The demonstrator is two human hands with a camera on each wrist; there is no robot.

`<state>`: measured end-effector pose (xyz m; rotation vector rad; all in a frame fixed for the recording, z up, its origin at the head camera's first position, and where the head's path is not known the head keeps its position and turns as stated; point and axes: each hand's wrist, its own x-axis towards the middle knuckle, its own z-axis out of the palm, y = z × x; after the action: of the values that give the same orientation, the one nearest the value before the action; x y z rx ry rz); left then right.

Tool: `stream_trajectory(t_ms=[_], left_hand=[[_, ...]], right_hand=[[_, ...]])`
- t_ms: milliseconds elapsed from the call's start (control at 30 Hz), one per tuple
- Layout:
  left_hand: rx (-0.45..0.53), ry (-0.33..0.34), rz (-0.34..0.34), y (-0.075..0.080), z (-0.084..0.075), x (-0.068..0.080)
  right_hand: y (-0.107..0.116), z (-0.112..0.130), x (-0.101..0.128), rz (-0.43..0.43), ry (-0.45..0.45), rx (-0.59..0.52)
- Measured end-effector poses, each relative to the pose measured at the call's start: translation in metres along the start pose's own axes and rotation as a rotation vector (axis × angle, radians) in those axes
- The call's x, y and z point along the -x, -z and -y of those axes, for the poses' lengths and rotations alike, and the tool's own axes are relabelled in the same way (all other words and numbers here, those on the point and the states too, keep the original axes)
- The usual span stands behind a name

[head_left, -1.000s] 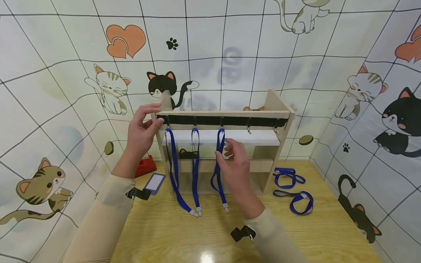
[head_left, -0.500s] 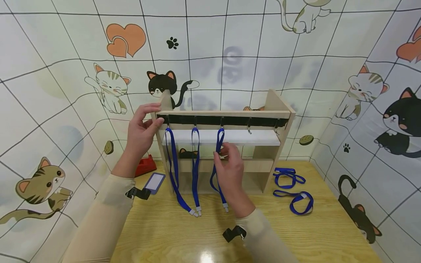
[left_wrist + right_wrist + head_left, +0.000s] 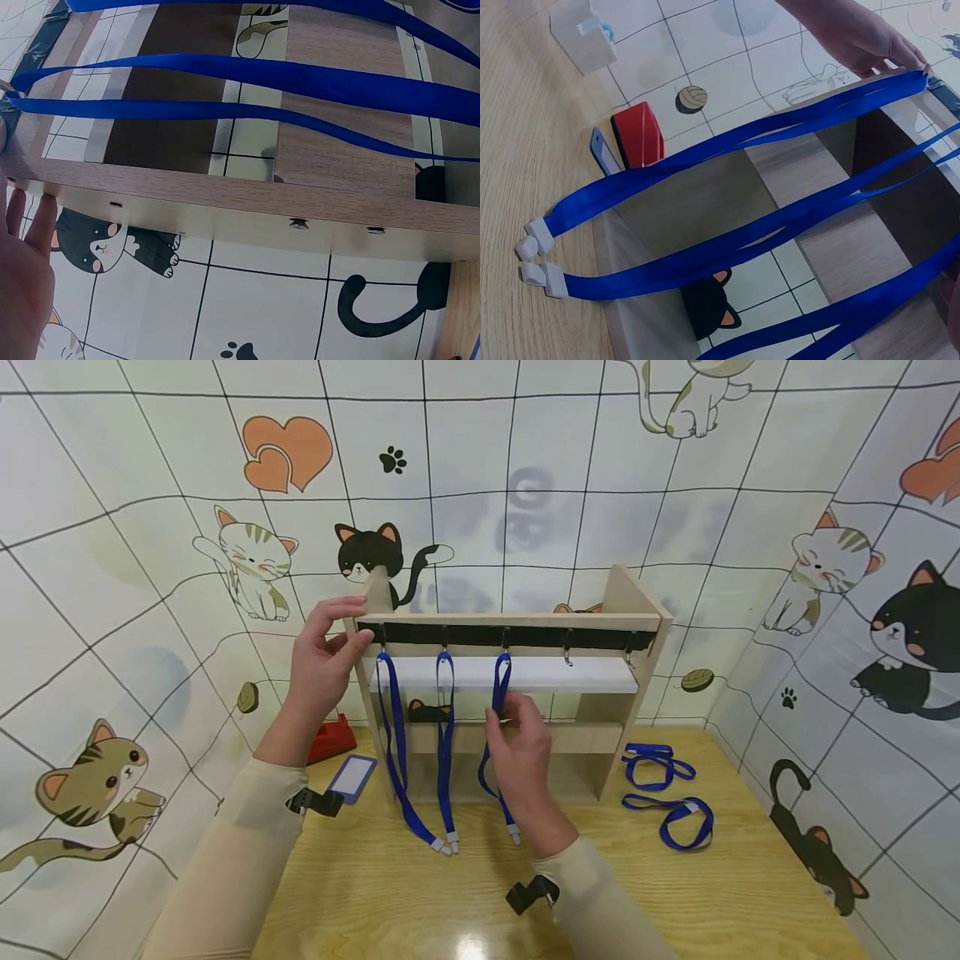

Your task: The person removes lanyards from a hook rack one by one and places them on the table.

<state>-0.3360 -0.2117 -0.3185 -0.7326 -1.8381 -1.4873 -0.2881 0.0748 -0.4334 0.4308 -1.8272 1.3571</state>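
Observation:
A wooden rack (image 3: 633, 602) with a black hook strip stands on the table. Three blue lanyards hang from its left hooks: the first (image 3: 393, 735), the second (image 3: 447, 735) and the third (image 3: 501, 681). My left hand (image 3: 356, 622) grips the rack's top left corner, thumb in front and fingers over the upright. My right hand (image 3: 504, 710) pinches the third lanyard's strap a little below its hook. In the left wrist view my palm (image 3: 22, 285) lies against the rack's side panel (image 3: 225, 195), with a blue strap (image 3: 300, 75) above. The right wrist view shows the hanging straps (image 3: 742, 255) and their white clips (image 3: 536, 255).
Two hooks (image 3: 568, 650) on the rack's right side carry nothing. Two loose blue lanyards (image 3: 658, 765) (image 3: 684, 823) lie on the table to the right. A red object (image 3: 332, 739) and a badge holder (image 3: 352, 775) lie left of the rack. Cat-patterned walls close in behind.
My right hand has moved left and a little down, from just right of the third lanyard onto its strap, and its fingers have closed there. My left hand has stayed on the rack's corner.

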Motion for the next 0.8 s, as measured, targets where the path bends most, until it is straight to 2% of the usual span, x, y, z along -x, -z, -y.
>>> stream_trajectory(t_ms=[367, 533, 700, 800], left_hand=[[-0.009, 0.003, 0.0, 0.0, -0.001, 0.0], [-0.011, -0.002, -0.001, 0.001, 0.0, 0.0], [-0.008, -0.009, 0.001, 0.001, 0.001, -0.001], [-0.009, -0.01, 0.001, 0.001, 0.001, -0.001]], right_hand=[[0.003, 0.001, -0.003, -0.037, -0.043, -0.029], [0.015, 0.013, -0.011, -0.001, -0.007, -0.07], [0.031, 0.029, -0.028, 0.045, 0.061, -0.118], [0.045, 0.04, -0.039, 0.094, 0.055, -0.151]])
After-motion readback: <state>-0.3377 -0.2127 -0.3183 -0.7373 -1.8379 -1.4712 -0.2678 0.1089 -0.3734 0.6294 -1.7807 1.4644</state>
